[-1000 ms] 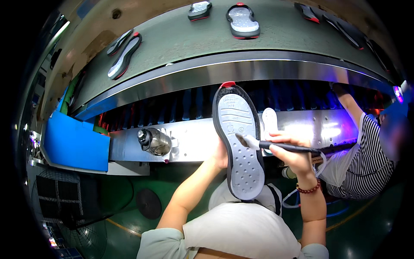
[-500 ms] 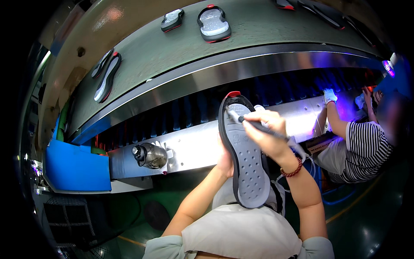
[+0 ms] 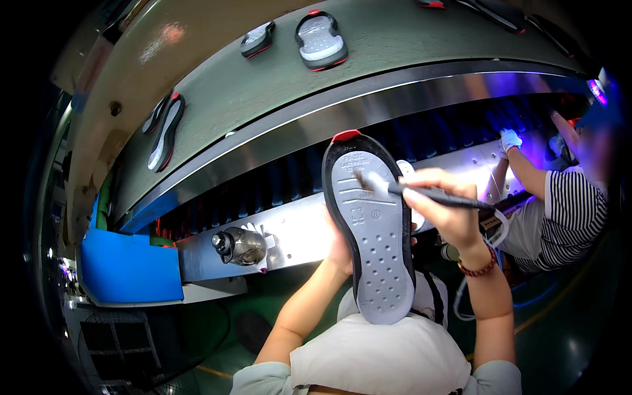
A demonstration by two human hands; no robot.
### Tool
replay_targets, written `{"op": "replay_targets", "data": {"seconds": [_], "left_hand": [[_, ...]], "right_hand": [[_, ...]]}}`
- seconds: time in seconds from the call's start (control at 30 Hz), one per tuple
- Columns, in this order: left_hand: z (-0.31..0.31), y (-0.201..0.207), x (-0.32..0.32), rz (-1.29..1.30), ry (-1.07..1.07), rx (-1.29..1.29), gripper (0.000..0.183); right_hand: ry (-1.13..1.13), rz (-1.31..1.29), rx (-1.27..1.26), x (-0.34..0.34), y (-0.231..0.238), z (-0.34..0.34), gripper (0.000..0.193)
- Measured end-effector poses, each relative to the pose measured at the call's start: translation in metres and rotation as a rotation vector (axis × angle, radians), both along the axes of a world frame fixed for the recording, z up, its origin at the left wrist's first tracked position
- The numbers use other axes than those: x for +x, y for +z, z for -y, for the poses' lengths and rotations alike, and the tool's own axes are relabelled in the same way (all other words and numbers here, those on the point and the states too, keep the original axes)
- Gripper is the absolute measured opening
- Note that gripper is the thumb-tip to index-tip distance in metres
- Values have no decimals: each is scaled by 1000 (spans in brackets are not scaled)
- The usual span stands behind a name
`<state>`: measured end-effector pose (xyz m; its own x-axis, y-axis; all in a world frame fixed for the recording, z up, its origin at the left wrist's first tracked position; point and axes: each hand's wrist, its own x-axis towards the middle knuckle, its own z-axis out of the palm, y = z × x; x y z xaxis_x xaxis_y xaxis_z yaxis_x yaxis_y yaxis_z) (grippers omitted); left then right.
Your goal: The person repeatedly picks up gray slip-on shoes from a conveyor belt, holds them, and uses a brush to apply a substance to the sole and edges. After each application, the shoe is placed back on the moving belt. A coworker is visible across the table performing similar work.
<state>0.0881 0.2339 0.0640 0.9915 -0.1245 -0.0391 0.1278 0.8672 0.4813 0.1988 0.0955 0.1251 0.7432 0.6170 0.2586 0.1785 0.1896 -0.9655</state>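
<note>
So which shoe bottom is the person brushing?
Look below the long shiny metal rail of the grey conveyor. The big grey rubber shoe sole with a black rim and red tip stands upright in the left hand. Unlike the soles on the conveyor, a brush touches it.

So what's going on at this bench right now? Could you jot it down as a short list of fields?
left hand: behind a grey shoe sole, holding it up with the tread facing the camera
right hand: grips a dark-handled brush, bristles on the sole's upper part
sole trim: black rim, red tab at the top
conveyor belt: above the bench, carries more soles
neighbour: a person in a striped shirt at the right, wearing a white glove
left of bench: blue bin, metal canister
</note>
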Motion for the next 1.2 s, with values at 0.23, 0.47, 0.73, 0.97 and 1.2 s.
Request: {"op": "replay_targets", "data": {"seconds": [0.23,0.47,0.73,0.97,1.2], "left_hand": [[-4,0,11,-218,408,158,81],[-7,16,11,-296,416,254,87],[-26,5,20,-39,553,220,98],[-29,27,34,375,444,71,105],[-32,35,31,436,501,85,99]], "right_hand": [[439,291,14,-3,-2,-5,16],[313,235,9,8,-18,0,17],[318,-177,-14,-1,-20,13,17],[288,90,102,-6,-14,23,16],[518,250,105,0,-13,37,20]]}}
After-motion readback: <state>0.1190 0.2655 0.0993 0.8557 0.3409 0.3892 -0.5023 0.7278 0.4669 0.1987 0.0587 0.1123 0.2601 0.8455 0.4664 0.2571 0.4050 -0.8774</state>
